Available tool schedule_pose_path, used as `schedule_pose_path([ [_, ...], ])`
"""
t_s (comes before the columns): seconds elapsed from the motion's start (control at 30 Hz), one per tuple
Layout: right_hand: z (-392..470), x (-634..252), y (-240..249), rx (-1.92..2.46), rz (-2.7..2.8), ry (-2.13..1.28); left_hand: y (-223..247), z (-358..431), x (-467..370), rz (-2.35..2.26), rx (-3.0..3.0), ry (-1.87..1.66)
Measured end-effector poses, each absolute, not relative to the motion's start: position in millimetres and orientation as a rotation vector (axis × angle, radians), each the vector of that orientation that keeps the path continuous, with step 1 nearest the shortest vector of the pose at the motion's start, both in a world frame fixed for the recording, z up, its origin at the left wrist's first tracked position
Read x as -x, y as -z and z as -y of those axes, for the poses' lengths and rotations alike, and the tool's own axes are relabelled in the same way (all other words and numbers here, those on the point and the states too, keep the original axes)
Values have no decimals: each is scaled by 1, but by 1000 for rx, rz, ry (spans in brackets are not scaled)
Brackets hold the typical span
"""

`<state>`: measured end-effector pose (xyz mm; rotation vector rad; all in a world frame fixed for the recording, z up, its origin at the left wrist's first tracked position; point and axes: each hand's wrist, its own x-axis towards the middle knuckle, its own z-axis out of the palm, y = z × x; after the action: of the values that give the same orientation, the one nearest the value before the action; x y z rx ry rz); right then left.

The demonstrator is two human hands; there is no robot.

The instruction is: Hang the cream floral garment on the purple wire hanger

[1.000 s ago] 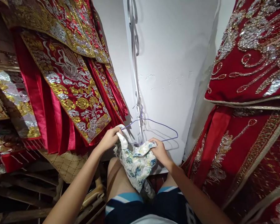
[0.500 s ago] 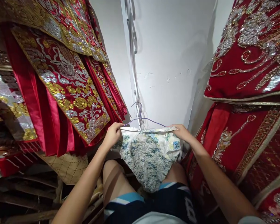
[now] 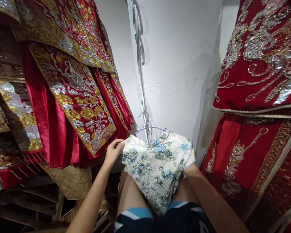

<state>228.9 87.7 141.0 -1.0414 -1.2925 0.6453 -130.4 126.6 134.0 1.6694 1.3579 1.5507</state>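
Observation:
A white top with blue and green flowers (image 3: pixel 157 161) hangs on a thin purple wire hanger (image 3: pixel 148 124), in front of my thighs. My left hand (image 3: pixel 115 151) pinches the sleeve edge at the top's left shoulder. My right forearm reaches to the sleeve on the other side, and the cloth hides my right hand. The hanger's hook is beside a white metal rail (image 3: pixel 138 48) on the wall.
Red costumes with gold and silver embroidery (image 3: pixel 84 106) hang on the left. Beaded red garments (image 3: pixel 252 84) fill the right side. A pale wall (image 3: pixel 177 58) stands ahead. Wooden bars (image 3: pixel 31 194) and a quilted beige cloth (image 3: pixel 70 181) are at the lower left.
The top's front and both short sleeves now show, spread wider over the hanger. My right hand has gone from the top edge to behind or inside the right sleeve. My left hand has shifted slightly lower.

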Motion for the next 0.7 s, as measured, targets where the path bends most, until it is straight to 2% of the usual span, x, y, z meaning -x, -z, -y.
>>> schedule_pose_path([
  [0.2,-87,-232,-125,1085,1411,-580,-97,-109,131,-1226,-1087,-1649],
  [0.37,-94,-240,-148,721,895,-874,-123,-112,101,-1146,-1012,-1936],
  [0.53,-56,-233,-170,613,737,-858,-164,-111,79,-1222,-1592,-1821],
  [0.6,-23,-216,-168,576,715,-888,-165,-109,71,-1427,-1982,-1739],
  [0.7,29,-185,-158,487,858,-1129,-153,-106,60,-1658,-2287,-1571],
])
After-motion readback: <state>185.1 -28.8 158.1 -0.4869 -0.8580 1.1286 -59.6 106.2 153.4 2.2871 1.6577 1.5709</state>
